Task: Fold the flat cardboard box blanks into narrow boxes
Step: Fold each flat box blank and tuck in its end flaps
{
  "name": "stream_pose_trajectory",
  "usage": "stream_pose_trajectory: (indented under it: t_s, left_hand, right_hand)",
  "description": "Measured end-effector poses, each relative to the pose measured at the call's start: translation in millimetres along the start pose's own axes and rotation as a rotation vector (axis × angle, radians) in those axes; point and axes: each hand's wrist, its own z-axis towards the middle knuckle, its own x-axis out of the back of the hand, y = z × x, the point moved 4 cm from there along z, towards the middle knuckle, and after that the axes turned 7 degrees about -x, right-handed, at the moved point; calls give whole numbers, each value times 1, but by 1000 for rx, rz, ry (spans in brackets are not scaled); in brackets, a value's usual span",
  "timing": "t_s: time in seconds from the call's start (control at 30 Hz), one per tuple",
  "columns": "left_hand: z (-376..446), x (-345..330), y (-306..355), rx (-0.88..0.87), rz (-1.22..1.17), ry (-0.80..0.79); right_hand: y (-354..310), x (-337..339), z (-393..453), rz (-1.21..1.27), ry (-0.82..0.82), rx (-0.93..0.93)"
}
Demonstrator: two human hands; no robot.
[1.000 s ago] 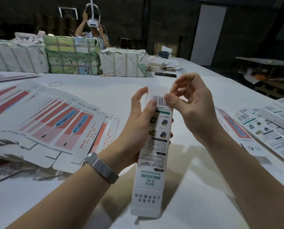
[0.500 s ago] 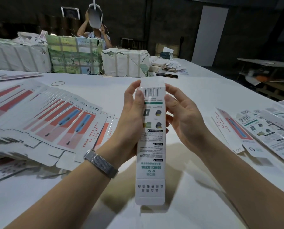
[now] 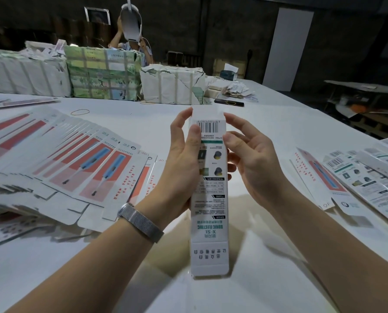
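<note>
One box [image 3: 209, 199] is up off the table [image 3: 267, 288], long axis running away from the person, barcode end far, near flap not yet tucked. Left hand [image 3: 184, 168] grips its side; right hand [image 3: 254, 161] is loose, fingertips at the edge. Fanned blanks [image 3: 75, 168] beyond look mostly unfolded.

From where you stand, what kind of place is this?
Probably a packing workshop or a warehouse. Many flat blanks are fanned out on a big white table, wrapped bundles stand at its far edge, and the walls are dark and bare.
</note>
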Motion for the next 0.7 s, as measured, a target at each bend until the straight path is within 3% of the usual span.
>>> stream_pose_trajectory:
  t_s: [0.7]
  left_hand:
    - [-3,-3,3,-49,50,-60]
  right_hand:
    - [-1,4,2,-7,-95,-1]
